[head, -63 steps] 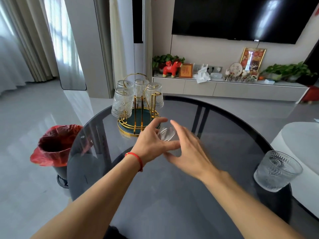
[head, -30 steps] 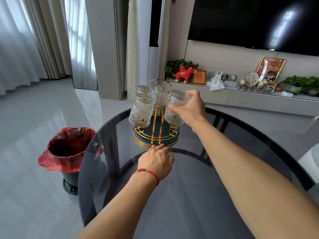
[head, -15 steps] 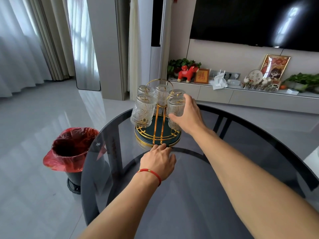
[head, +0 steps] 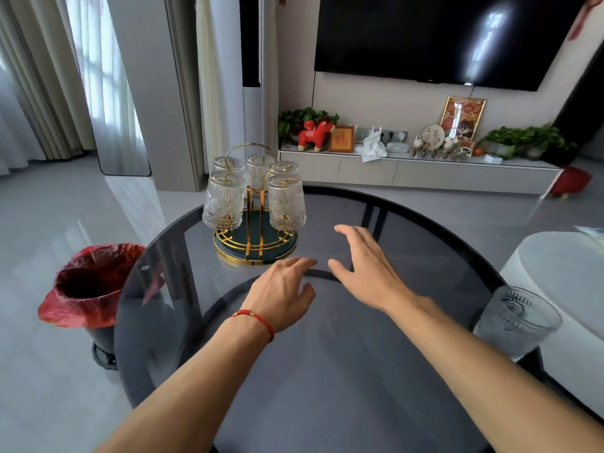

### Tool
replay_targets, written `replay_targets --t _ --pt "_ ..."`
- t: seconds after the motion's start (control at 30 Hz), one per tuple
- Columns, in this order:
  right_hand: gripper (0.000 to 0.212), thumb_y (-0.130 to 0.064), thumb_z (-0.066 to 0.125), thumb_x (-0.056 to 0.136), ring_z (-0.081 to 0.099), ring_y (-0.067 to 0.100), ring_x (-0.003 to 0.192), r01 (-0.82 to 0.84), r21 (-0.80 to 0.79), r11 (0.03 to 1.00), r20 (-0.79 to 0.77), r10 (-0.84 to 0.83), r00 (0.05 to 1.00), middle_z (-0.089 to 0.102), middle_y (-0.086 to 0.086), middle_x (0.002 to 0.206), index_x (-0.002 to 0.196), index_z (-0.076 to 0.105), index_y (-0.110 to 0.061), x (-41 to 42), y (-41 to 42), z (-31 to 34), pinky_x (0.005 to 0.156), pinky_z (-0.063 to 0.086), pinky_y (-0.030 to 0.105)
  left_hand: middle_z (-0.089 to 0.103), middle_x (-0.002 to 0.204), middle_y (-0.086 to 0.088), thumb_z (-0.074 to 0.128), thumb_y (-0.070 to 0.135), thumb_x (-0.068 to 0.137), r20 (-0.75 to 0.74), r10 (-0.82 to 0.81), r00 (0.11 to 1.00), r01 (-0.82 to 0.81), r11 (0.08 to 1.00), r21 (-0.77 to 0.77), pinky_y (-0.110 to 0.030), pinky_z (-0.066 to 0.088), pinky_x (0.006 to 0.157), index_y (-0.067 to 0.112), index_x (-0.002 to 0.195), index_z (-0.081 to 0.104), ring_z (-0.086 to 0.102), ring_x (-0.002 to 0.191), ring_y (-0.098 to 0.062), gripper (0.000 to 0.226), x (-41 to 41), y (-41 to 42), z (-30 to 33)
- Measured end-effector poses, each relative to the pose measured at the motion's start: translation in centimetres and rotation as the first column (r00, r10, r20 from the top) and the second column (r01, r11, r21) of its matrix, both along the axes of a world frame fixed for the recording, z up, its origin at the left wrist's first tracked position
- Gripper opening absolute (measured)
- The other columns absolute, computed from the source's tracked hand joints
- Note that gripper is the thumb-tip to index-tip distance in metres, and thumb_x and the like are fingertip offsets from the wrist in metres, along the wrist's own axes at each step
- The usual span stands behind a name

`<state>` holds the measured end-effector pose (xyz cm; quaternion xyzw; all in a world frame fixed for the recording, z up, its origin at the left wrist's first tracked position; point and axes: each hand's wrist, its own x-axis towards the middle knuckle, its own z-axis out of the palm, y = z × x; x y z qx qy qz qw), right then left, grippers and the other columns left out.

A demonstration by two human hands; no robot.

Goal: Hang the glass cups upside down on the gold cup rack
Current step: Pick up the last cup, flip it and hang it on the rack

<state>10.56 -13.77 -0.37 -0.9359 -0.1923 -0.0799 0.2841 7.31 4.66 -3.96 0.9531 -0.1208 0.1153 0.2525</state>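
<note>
Now both hands empty, left hand [head: 281, 291], right hand [head: 362, 266], last glass cup [head: 518, 320] at table edge [head: 483, 266]

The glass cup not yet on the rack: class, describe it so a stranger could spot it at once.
Start at the round dark glass table and go to its right edge, away from the gold cup rack. There stands a lone glass cup, mouth up on the tabletop, while the other cups hang upside down on the rack.
</note>
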Motion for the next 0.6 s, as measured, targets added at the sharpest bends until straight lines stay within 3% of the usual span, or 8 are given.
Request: replay_targets --t 0.13,0.2,0.3,0.37,0.43,0.47,0.53,0.6 --pt "0.027 -0.016 0.064 0.098 0.05 0.018 0.128 0.065 -0.083 0.994 0.039 -0.062 0.997 0.063 -0.001 0.13 0.125 0.067 -0.015 -4.5 -5.3 -0.9 0.098 0.032 0.02 0.061 0.142 -0.004 0.062 0.021 0.088 -0.013 -0.056 0.998 0.054 0.988 -0.145 -0.035 0.045 0.106 0.023 0.14 0.057 0.056 0.129 -0.024 0.052 -1.4 -0.3 1.6" --pt "0.021 -0.013 0.066 0.096 0.053 0.022 0.122 0.126 -0.085 0.988 0.064 -0.121 0.991 0.069 0.0 0.122 0.115 0.073 -0.013 -6.0 -7.5 -0.3 0.097 0.037 0.026 0.061 0.142 -0.003 0.063 0.02 0.088 -0.058 -0.046 0.997 0.031 0.972 -0.234 -0.032 0.044 0.107 0.026 0.139 0.058 0.058 0.127 -0.023 0.052 -2.2 -0.6 2.0" --pt "0.019 -0.015 0.069 0.091 0.058 0.032 0.119 0.326 -0.051 0.944 0.238 -0.305 0.922 0.074 0.006 0.116 0.109 0.076 -0.011 -7.3 -10.8 1.0 0.107 0.039 0.043 0.062 0.14 -0.002 0.064 0.017 0.089 -0.107 -0.064 0.992 0.027 0.95 -0.311 -0.043 0.047 0.11 0.027 0.139 0.059 0.057 0.129 -0.021 0.051 -3.3 -1.6 2.2" --pt "0.03 -0.027 0.069 0.091 0.053 0.034 0.127 0.543 -0.139 0.828 0.289 -0.49 0.822 0.068 0.006 0.128 0.119 0.072 -0.018 -7.7 -13.3 1.4 0.116 0.027 0.055 0.062 0.138 -0.002 0.064 0.017 0.09 -0.111 -0.088 0.99 0.046 0.94 -0.339 -0.046 0.049 0.109 0.026 0.139 0.059 0.054 0.13 -0.019 0.05 -4.0 -2.6 2.4" --pt "0.05 -0.041 0.064 0.093 0.039 0.038 0.139 0.663 -0.274 0.697 0.186 -0.638 0.748 0.051 0.013 0.148 0.139 0.058 -0.021 -7.8 -15.1 1.1 0.117 0.021 0.062 0.064 0.135 -0.002 0.064 0.017 0.091 -0.095 -0.091 0.991 0.047 0.921 -0.388 -0.044 0.051 0.106 0.025 0.138 0.059 0.056 0.128 -0.017 0.048 -4.5 -3.3 2.7" --pt "0.06 -0.046 0.061 0.093 0.034 0.042 0.142 0.676 -0.328 0.66 0.108 -0.685 0.721 0.043 0.018 0.154 0.147 0.047 -0.022 -7.8 -15.8 0.9 0.115 0.025 0.063 0.066 0.132 -0.002 0.064 0.017 0.091 -0.088 -0.098 0.991 0.053 0.911 -0.409 -0.041 0.051 0.105 0.025 0.136 0.06 0.058 0.126 -0.016 0.046 -4.8 -3.8 2.8" --pt "0.075 -0.051 0.058 0.095 0.036 0.047 0.138 0.661 -0.372 0.651 -0.023 -0.719 0.695 0.036 0.025 0.155 0.157 0.028 -0.022 -7.4 -16.5 0.2 0.103 0.04 0.056 0.068 0.129 -0.001 0.064 0.017 0.091 -0.103 -0.116 0.988 0.062 0.902 -0.428 -0.035 0.051 0.103 0.025 0.134 0.061 0.061 0.121 -0.014 0.044 -5.2 -4.2 2.8" --pt "0.075 -0.047 0.06 0.095 0.043 0.047 0.13 0.665 -0.349 0.661 -0.052 -0.722 0.69 0.042 0.025 0.146 0.156 0.027 -0.018 -7.0 -16.9 -0.1 0.082 0.043 0.049 0.069 0.126 0.001 0.065 0.017 0.092 -0.154 -0.13 0.98 0.055 0.909 -0.414 -0.033 0.05 0.102 0.025 0.133 0.062 0.063 0.118 -0.014 0.041 -5.4 -4.5 2.6"
